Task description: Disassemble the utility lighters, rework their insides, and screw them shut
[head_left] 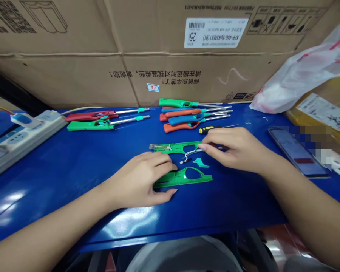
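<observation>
A green lighter shell half [184,177] lies flat on the blue table [73,166]. My left hand [146,179] grips its left end between thumb and curled fingers. The other green shell half [175,147], with thin white wires [189,154] hanging from it, lies just behind. My right hand [232,147] rests on that half's right end, fingers closed and pinching at it. A small teal trigger piece [200,162] sits loose between the two halves.
Several assembled long-nose lighters [187,113] lie at the back centre, two more [99,120] at back left. A yellow-handled screwdriver [212,129] lies behind my right hand. A power strip [25,132] sits left, a phone [297,153] and plastic bag [300,75] right, cardboard boxes [130,49] behind.
</observation>
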A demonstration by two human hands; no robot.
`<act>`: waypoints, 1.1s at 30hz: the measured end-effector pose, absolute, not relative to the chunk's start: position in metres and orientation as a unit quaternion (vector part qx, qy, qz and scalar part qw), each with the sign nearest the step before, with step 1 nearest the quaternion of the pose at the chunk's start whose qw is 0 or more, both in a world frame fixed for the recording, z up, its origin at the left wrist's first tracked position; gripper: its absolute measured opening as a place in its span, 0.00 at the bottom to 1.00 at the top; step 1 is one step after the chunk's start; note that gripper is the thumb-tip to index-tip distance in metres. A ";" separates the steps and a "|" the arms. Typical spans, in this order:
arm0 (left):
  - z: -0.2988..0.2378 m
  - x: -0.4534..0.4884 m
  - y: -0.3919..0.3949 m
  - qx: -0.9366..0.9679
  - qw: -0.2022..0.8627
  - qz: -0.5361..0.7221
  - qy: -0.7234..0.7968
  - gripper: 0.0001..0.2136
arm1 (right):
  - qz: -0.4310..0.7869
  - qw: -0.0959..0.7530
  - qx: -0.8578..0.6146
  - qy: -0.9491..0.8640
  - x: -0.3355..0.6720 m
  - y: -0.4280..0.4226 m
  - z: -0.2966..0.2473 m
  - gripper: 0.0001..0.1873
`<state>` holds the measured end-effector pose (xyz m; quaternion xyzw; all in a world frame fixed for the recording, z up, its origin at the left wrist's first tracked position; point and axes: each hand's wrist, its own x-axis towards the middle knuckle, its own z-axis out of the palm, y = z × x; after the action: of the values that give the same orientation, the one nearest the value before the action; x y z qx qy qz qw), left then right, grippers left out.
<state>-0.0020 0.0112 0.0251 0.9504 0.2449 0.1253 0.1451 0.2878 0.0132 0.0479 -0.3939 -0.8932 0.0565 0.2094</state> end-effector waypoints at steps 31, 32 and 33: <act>0.010 0.004 0.006 0.928 0.208 0.180 0.252 0.12 | 0.200 0.024 -0.322 -0.925 0.281 0.004 0.052 0.07; 0.010 0.004 0.006 0.928 0.208 0.179 0.253 0.12 | 0.200 0.021 -0.326 -0.924 0.283 0.004 0.054 0.07; 0.010 0.004 0.007 0.928 0.207 0.179 0.253 0.12 | 0.198 0.023 -0.331 -0.922 0.285 0.004 0.056 0.07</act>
<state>0.0041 0.0065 0.0100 0.9278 0.2532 0.1792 0.2073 0.2850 0.0043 0.0564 -0.3309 -0.9223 0.1984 0.0228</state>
